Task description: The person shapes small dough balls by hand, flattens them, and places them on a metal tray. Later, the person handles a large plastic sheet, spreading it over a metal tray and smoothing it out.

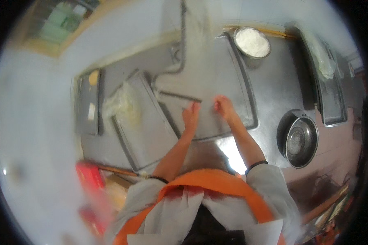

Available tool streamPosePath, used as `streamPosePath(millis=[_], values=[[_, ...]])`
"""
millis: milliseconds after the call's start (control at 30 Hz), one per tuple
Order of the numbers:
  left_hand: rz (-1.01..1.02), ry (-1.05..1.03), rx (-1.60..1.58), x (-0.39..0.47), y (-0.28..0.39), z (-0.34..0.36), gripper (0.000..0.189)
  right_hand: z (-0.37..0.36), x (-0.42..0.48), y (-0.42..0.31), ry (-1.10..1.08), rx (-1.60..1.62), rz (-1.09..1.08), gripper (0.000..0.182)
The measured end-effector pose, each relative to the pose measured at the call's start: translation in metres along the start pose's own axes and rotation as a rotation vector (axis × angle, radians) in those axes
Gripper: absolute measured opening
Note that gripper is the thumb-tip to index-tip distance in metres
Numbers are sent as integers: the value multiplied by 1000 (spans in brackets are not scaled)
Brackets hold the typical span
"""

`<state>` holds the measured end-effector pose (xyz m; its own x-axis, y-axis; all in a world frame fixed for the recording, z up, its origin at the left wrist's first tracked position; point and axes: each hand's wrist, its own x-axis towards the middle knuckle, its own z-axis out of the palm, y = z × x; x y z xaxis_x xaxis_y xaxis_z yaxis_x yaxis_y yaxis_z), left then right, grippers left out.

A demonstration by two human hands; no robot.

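Observation:
My left hand (pixel 191 115) is over a large metal baking tray (pixel 230 124), its fingertips at the end of a dark narrow strip (pixel 181 96). Whether the strip is a thin rod or an edge, and whether the fingers grip it, is too blurred to tell. My right hand (pixel 224 107) is over the same tray, to the right of the left hand, fingers curled. Anything inside its fingers is hidden. A blurred smear covers the tray's upper part.
Left lies a second tray (pixel 150 134) with a crumpled clear plastic bag (pixel 127 105); a narrow tray (pixel 86 119) is beyond it. A bowl of white powder (pixel 252 42) stands at the back. Right are an upright-looking metal bowl (pixel 302 142) and a bagged tray (pixel 334 107). Red packaging (pixel 90 177) is lower left.

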<state>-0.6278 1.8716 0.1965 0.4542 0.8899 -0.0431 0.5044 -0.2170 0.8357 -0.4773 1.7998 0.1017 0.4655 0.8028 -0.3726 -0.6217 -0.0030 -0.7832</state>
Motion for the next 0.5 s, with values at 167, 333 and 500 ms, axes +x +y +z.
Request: streamPosePath(millis=[167, 333, 500], values=[[149, -269, 179, -61, -81, 2, 17, 1, -48, 18, 270, 133, 201, 5], [-27, -81, 64, -109, -115, -64, 17, -6, -95, 45, 308, 38, 385, 8], [-533, 8, 52, -99, -184, -177, 23, 73, -109, 70, 139, -167, 510, 11]])
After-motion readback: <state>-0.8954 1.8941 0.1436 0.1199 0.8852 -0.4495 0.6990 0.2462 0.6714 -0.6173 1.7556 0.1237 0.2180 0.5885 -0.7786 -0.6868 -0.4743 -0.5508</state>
